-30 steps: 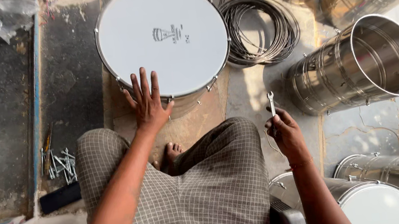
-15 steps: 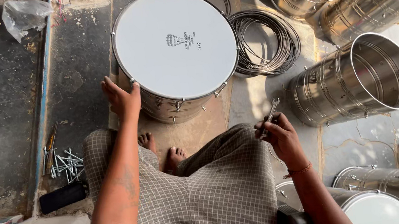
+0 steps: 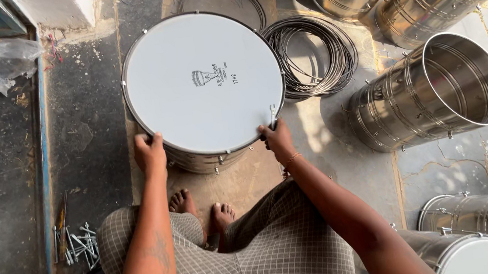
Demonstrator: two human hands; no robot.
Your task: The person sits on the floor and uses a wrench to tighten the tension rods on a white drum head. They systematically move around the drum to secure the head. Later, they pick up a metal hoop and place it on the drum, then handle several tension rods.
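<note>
A steel drum with a white drumhead [image 3: 204, 80] stands upright on the floor in front of me. My left hand [image 3: 149, 154] grips its near left rim. At the near right rim, my right hand [image 3: 276, 138] holds a small metal wrench [image 3: 272, 115] against the hoop. My bare feet [image 3: 203, 212] rest just below the drum.
A pile of metal hoops [image 3: 314, 55] lies right of the drum. Several open steel drum shells [image 3: 435, 94] lie on their sides at the right and top. A finished drum [image 3: 483, 250] sits at the bottom right. Loose bolts [image 3: 78, 241] and a plastic bag [image 3: 5, 60] lie left.
My right hand has moved from near my knee up to the drum's right rim with the wrench. The left hand shifted along the near rim. The view tilted so the drum sits lower.
</note>
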